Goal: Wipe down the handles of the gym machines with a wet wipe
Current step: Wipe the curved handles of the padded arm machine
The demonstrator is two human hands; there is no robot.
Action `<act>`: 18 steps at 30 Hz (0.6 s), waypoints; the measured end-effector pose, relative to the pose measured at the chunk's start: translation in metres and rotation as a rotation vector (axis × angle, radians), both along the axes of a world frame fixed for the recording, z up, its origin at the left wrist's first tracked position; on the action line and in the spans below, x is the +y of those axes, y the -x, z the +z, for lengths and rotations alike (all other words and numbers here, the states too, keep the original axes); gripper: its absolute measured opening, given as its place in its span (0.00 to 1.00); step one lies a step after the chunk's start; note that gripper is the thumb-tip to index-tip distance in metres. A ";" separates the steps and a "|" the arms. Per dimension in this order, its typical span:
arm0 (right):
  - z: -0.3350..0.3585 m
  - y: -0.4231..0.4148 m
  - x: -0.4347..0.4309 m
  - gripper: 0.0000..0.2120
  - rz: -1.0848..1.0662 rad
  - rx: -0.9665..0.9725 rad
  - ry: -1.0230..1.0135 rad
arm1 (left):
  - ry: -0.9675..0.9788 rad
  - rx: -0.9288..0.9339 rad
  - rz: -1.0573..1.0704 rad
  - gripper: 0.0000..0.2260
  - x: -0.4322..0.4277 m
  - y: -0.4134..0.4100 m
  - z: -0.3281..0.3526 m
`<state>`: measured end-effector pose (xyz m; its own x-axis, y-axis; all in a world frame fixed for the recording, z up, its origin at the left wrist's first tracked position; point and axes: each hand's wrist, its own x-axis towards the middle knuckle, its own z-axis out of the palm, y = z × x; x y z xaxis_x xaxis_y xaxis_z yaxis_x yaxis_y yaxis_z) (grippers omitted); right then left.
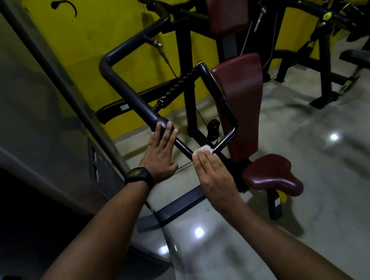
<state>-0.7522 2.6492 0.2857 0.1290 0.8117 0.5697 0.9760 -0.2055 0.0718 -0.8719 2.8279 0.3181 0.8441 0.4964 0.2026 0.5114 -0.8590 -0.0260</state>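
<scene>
A black handle frame (126,86) of a gym machine juts toward me at the middle of the view. Its thin lower bar (182,145) runs between my two hands. My left hand (160,154), with a black watch on its wrist, rests flat on the thick end of the frame, fingers straight. My right hand (212,174) presses a white wet wipe (205,150) against the thin bar near its corner, fingers straight over it. Most of the wipe is hidden under my fingers.
The machine's maroon back pad (240,104) and seat (271,173) stand just right of the handle. A yellow wall (95,37) is behind, a grey panel (26,100) to the left. More black machines and a bench (366,56) stand at the far right on a glossy floor.
</scene>
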 end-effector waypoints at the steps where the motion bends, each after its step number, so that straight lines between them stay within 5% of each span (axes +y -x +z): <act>1: 0.003 -0.004 0.000 0.23 0.004 -0.008 -0.009 | 0.012 -0.011 0.000 0.48 -0.003 0.000 -0.003; 11: 0.008 -0.016 0.009 0.21 -0.033 0.150 0.054 | 0.169 -0.165 0.022 0.49 -0.027 -0.007 -0.013; 18: 0.016 -0.017 0.011 0.32 -0.054 0.137 0.161 | 0.194 -0.181 -0.015 0.49 -0.027 -0.004 -0.013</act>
<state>-0.7348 2.6601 0.3022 0.2422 0.8805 0.4075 0.9668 -0.2544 -0.0248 -0.8675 2.8005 0.3054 0.8105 0.5284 0.2528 0.4798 -0.8464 0.2309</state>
